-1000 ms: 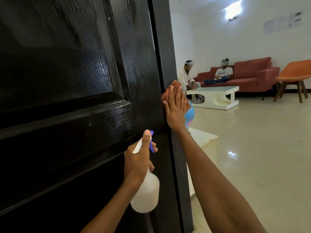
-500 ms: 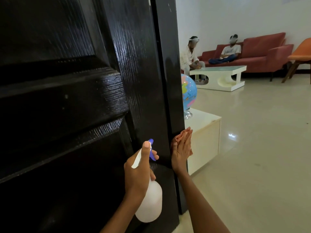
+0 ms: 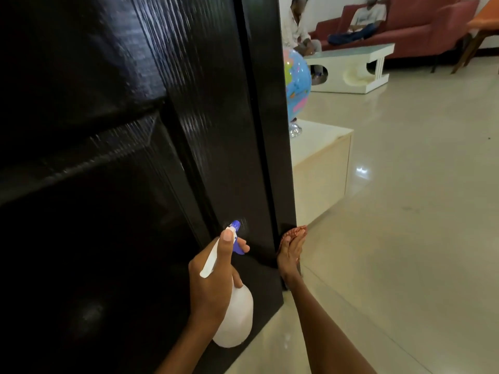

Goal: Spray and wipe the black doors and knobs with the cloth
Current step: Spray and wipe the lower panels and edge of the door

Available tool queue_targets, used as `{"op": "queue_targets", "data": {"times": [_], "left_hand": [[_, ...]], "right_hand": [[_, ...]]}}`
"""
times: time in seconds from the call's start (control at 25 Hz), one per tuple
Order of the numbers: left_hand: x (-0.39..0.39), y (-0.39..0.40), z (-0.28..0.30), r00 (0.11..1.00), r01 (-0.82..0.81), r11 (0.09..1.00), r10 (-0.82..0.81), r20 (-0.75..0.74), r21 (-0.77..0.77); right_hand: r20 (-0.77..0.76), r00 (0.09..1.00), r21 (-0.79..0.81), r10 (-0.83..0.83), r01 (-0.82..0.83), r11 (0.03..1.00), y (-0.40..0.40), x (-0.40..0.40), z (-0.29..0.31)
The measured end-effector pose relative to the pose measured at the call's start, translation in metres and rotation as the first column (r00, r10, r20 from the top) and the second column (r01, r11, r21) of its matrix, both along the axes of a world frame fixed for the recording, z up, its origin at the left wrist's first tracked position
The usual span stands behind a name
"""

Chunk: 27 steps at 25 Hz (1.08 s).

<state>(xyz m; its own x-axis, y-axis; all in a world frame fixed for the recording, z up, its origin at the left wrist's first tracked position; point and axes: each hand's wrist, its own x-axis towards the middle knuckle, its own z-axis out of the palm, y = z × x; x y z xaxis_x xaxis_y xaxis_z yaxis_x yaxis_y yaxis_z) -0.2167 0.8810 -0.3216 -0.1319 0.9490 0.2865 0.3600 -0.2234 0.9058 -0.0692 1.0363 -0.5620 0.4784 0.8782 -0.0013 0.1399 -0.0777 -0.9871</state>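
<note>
The black panelled door (image 3: 113,163) fills the left of the view, its narrow edge (image 3: 270,125) facing me. My left hand (image 3: 213,282) grips a white spray bottle (image 3: 237,319) with a blue nozzle, held close to the door's lower face. My right hand (image 3: 290,252), fingers straight, presses an orange checked cloth (image 3: 299,230) flat against the door's edge, low near the floor. Most of the cloth is hidden behind my hand. No knob is in view.
Just behind the door stands a low white cabinet (image 3: 321,168) with a globe (image 3: 295,82) on it. Farther back are a white coffee table (image 3: 353,68), a red sofa (image 3: 421,28) with two seated people, and an orange chair. Glossy tile floor (image 3: 405,225) spreads to the right.
My right hand slid the cloth down the door's edge from about chest height to near the floor. My view and left hand with the bottle dropped lower too.
</note>
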Motion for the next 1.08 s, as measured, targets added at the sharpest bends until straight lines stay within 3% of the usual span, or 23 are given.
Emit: {"op": "queue_targets", "data": {"times": [0.28,0.48,0.6,0.72,0.88,1.08], "left_hand": [[-0.017,0.001,-0.064,1.000,-0.022,0.992,0.020,-0.024,-0.122],[-0.026,-0.007,-0.085,0.998,-0.057,0.986,0.058,0.001,-0.158],[-0.026,-0.020,-0.087,0.991,-0.092,0.975,0.108,0.073,-0.200],[-0.034,-0.032,-0.082,0.984,-0.108,0.969,0.136,0.114,-0.220],[-0.045,-0.053,-0.074,0.982,-0.120,0.964,0.151,0.117,-0.239],[-0.066,-0.093,-0.071,0.978,-0.132,0.960,0.167,0.125,-0.246]], "right_hand": [[-0.305,0.946,-0.192,-0.105,0.046,0.980,-0.001,-0.011,-0.077],[-0.601,0.778,-0.355,-0.185,-0.053,0.933,-0.015,-0.001,-0.125],[-0.642,0.708,-0.443,-0.293,-0.030,0.896,-0.022,0.022,-0.108],[-0.582,0.756,-0.429,-0.299,0.027,0.903,-0.050,0.045,-0.075],[-0.524,0.790,-0.326,-0.317,0.158,0.932,-0.109,0.058,-0.048],[-0.586,0.789,-0.199,-0.185,0.081,0.977,-0.159,0.030,-0.028]]}}
